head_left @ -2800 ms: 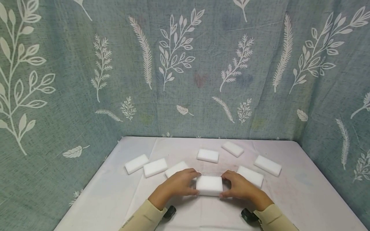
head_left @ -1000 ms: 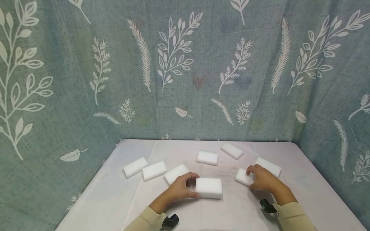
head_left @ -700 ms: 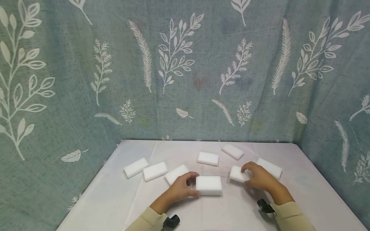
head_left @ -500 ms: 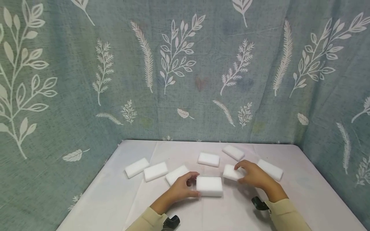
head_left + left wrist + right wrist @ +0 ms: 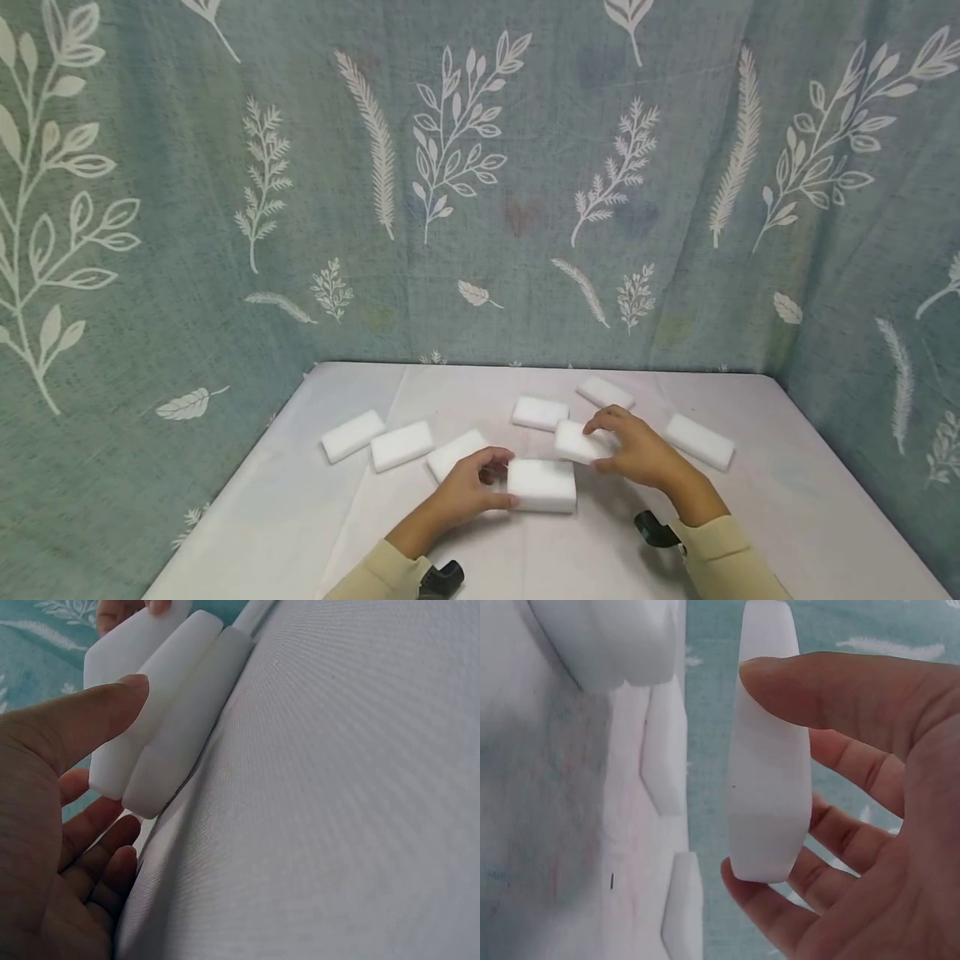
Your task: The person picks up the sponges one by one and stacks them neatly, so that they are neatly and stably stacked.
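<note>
Two white sponges lie stacked at the table's near middle, the upper sponge [image 5: 176, 667] flush over the lower sponge [image 5: 196, 712]. My left hand [image 5: 471, 492] holds the left end of this stack, thumb on the near side and fingers round the far side. My right hand [image 5: 637, 448] pinches another white sponge [image 5: 576, 442] by its right end, raised off the table just behind and right of the stack. In the right wrist view, the held sponge [image 5: 771, 780] sits between thumb and fingers, its narrow side facing the camera.
Three sponges lie to the left, among them the outermost sponge [image 5: 352, 436]. Behind are a sponge [image 5: 538, 412] and a farther sponge [image 5: 604, 392]; another sponge [image 5: 701, 442] lies right. Patterned fabric [image 5: 480, 208] encloses the white-covered table [image 5: 255, 517] behind and at both sides.
My right hand left the stack, took hold of a sponge on the right, lifted it and carried it left toward the stack. My left hand has stayed at the stack's left end.
</note>
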Available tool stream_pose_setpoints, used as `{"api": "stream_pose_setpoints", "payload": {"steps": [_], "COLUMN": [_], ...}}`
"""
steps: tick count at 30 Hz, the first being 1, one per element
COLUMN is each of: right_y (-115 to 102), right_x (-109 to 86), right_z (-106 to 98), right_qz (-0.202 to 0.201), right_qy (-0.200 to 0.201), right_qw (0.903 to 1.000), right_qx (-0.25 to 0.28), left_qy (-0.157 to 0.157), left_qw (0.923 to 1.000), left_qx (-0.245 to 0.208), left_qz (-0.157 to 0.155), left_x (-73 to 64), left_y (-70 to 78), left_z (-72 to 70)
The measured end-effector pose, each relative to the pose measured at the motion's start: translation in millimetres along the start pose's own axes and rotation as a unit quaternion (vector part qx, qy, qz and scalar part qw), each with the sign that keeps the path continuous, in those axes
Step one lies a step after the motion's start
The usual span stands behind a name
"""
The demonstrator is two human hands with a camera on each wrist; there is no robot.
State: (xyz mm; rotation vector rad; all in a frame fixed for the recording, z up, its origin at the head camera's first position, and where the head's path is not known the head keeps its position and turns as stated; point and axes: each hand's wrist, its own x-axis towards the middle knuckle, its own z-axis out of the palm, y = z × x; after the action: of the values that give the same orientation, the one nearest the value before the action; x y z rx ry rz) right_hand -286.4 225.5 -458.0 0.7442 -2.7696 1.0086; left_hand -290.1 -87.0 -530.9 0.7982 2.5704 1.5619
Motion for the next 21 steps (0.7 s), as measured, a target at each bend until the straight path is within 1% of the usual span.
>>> {"api": "stream_pose_setpoints", "payload": {"steps": [4,8,11,13,16,21], "right_y": [-2.8,-3.8,-5.9,-8.2,-12.2,-19.5], "right_x": [1.1,1.2,1.6,2.1,3.1,3.8], "right_z": [3.1,10.5,15.5,17.9,21.2,26.7], "right_qz": [-0.012,-0.021,-0.034,-0.042,-0.05,-0.068], "right_qy": [0.004,-0.009,-0.01,-0.007,-0.007,-0.02], "right_qw": [0.9999,0.9997,0.9993,0.9991,0.9987,0.9972], "right_qx": [-0.002,-0.003,-0.006,-0.006,0.006,0.024], "left_qy": [0.001,-0.005,-0.005,-0.004,-0.003,-0.002], "left_qw": [1.0,1.0,0.9998,0.9998,0.9998,0.9997], "left_qx": [0.0,-0.008,-0.012,-0.012,-0.007,-0.008], "left_qz": [0.007,-0.003,-0.012,-0.012,-0.018,-0.024], "left_x": [1.6,1.0,0.1,-0.2,-0.7,-1.7], "left_y": [1.1,2.2,2.6,2.6,2.3,2.5], "left_z": [-0.5,0.3,0.6,0.4,-0.3,-1.9]}}
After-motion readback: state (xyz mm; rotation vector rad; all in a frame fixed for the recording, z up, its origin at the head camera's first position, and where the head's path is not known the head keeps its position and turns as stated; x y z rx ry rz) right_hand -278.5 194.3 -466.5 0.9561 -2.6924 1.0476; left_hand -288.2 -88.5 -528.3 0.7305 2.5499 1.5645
